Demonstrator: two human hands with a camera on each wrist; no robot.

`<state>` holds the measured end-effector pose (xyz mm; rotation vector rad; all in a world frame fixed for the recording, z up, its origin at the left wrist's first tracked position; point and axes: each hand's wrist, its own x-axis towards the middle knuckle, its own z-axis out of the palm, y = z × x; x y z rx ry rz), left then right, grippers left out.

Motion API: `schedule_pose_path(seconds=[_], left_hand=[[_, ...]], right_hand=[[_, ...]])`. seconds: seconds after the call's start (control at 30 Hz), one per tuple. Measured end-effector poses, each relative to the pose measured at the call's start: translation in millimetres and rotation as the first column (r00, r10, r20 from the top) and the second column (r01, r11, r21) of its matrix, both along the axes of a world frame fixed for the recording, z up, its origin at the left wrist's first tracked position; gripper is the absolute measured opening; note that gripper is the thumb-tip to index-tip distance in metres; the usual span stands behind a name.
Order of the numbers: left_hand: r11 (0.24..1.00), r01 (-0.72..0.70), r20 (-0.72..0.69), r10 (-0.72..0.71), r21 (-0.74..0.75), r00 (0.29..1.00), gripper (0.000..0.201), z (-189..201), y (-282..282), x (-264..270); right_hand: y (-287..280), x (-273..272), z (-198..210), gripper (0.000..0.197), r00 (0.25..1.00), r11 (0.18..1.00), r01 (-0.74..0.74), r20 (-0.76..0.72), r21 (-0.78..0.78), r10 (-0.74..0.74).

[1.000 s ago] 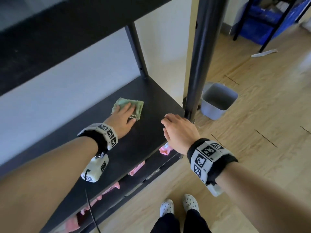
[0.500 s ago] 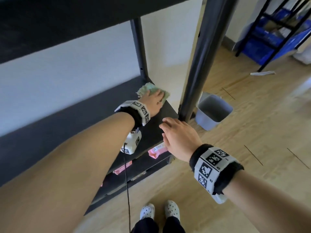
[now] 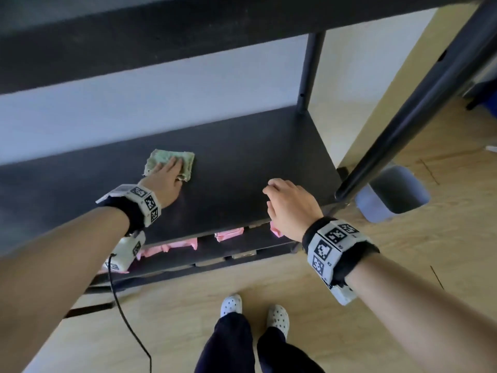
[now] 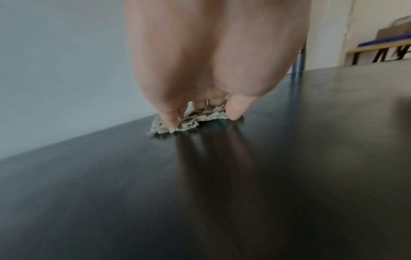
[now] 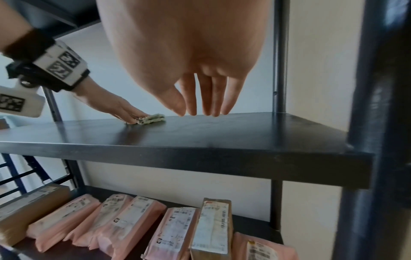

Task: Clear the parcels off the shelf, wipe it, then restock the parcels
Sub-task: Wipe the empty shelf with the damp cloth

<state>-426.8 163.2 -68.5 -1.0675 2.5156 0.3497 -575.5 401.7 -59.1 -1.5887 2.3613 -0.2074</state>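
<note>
Head view, left hand (image 3: 166, 181): lies flat, fingers straight, pressing a crumpled green cloth (image 3: 172, 163) onto the black shelf board (image 3: 242, 168), left of centre.
Head view, right hand (image 3: 291, 207): hovers over the board's front edge, centre right, fingers loosely bent, holding nothing.
Head view, pink plastic parcels (image 3: 228, 235): peek out beneath the board, lower centre.
Left wrist view, cloth (image 4: 200, 117): pinned under fingertips (image 4: 171, 121) at centre.
Right wrist view, fingers (image 5: 209, 98): extended, relaxed, just above the board (image 5: 222, 133).
Right wrist view, parcels (image 5: 138, 219): lined up on the lower shelf (image 5: 251, 227), with a brown cardboard box (image 5: 213, 227) among them.
</note>
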Motion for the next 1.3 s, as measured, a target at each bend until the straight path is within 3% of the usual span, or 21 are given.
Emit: schedule_pose_path(seconds=[0.13, 0.2, 0.33, 0.4, 0.53, 0.63, 0.73, 0.8, 0.87, 0.93, 1.0, 1.1, 1.2, 1.3], left_hand=[[0.994, 0.090, -0.041, -0.087, 0.055, 0.995, 0.056, 3.8, 56.3, 22.5], [0.988, 0.110, -0.129, -0.096, 0.107, 0.987, 0.057, -1.2, 75.3, 31.0], [0.975, -0.105, -0.341, 0.169, 0.198, 0.925, 0.056, -4.9, 84.6, 49.3], [0.980, -0.138, -0.403, 0.186, 0.146, 0.896, 0.053, -5.9, 81.3, 61.7], [0.967, -0.240, -0.373, 0.252, 0.080, 0.893, 0.043, -2.3, 76.5, 96.5], [0.965, -0.255, -0.349, 0.260, 0.060, 0.900, 0.043, 3.7, 77.8, 120.2], [0.987, -0.138, -0.322, 0.157, 0.081, 0.934, 0.046, 5.2, 89.6, 127.8], [0.995, -0.057, -0.315, 0.080, 0.082, 0.946, 0.048, 3.4, 101.2, 127.5], [0.996, -0.028, -0.312, 0.055, 0.089, 0.949, 0.047, 1.5, 111.9, 128.1], [0.996, -0.022, -0.302, 0.049, 0.092, 0.952, 0.047, -2.6, 117.4, 131.2], [0.996, -0.026, -0.279, 0.049, 0.087, 0.959, 0.047, -5.6, 117.7, 136.5], [0.999, -0.005, -0.252, 0.017, 0.051, 0.968, 0.047, -9.5, 120.7, 142.8], [0.999, 0.005, -0.226, 0.005, 0.042, 0.974, 0.048, -12.7, 133.1, 145.0], [0.998, -0.055, -0.237, 0.062, 0.037, 0.970, 0.049, -12.4, 139.5, 140.1]], right_hand=[[-24.9, 23.8, -4.1, 0.036, 0.996, 0.998, -0.065, 0.069, -0.004, 0.065], [-38.4, 38.6, -4.8, 0.043, 0.988, 0.994, -0.109, 0.110, -0.021, 0.110], [-65.2, 63.9, -5.9, 0.060, 0.963, 0.973, -0.209, 0.154, -0.099, 0.223], [-83.5, 80.6, -14.7, 0.065, 0.943, 0.954, -0.287, 0.151, -0.082, 0.296], [-105.2, 103.2, -35.6, 0.077, 0.907, 0.907, -0.413, 0.126, 0.086, 0.401], [-87.9, 84.1, -32.1, 0.079, 0.925, 0.928, -0.365, 0.143, 0.073, 0.352], [-50.5, 51.0, -33.0, 0.077, 0.993, 0.996, -0.085, 0.089, 0.026, 0.083], [-27.4, 36.8, -33.3, 0.076, 0.999, 0.998, 0.050, 0.005, 0.036, -0.050], [-15.6, 36.8, -34.4, 0.068, 0.997, 0.997, 0.078, -0.013, 0.010, -0.078], [-13.0, 46.5, -32.5, 0.062, 0.995, 0.996, 0.081, 0.066, -0.026, -0.079], [-14.7, 57.3, -30.8, 0.065, 0.995, 0.999, 0.035, 0.097, -0.020, -0.033], [-26.4, 75.7, -30.1, 0.069, 0.986, 0.988, -0.153, 0.059, -0.019, 0.154], [-58.4, 99.6, -32.8, 0.062, 0.931, 0.930, -0.364, -0.038, -0.047, 0.362], [-80.4, 107.4, -36.1, 0.054, 0.868, 0.873, -0.487, -0.128, -0.029, 0.480]])
